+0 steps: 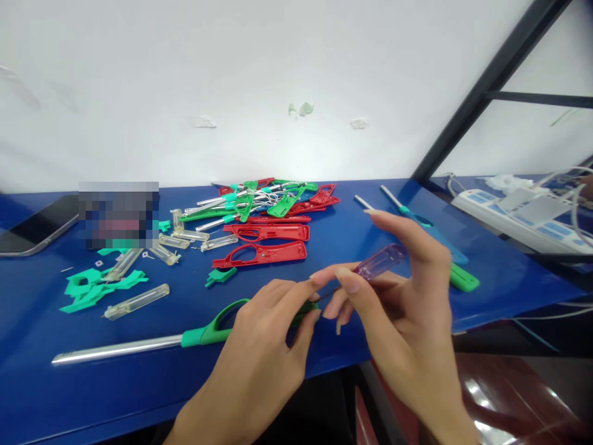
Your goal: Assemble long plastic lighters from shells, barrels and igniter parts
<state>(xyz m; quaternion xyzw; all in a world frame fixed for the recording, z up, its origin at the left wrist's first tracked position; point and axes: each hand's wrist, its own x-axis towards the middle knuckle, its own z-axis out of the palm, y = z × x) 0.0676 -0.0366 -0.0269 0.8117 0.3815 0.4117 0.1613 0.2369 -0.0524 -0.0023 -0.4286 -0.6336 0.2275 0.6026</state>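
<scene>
My left hand [271, 334] is closed around the rear of a green utility lighter [215, 327], whose long metal tube points left over the table. In my right hand [398, 296] is a screwdriver [377, 262] with a clear purple handle, held near its shaft by thumb and fingers. The shaft slants down toward the lighter's rear end between my left fingertips. Whether the tip touches a screw is hidden by my fingers. Red lighter casing halves [278, 252] lie just beyond my hands, near a small teal trigger piece [220, 276].
Behind is a pile of green and red casings, metal tubes and wires [273, 201]. At left lie clear fuel tanks [139, 301], teal pieces [88, 287] and a phone [39, 225]. On the right are a blue-and-green lighter [435, 238] and a white power strip [523, 219].
</scene>
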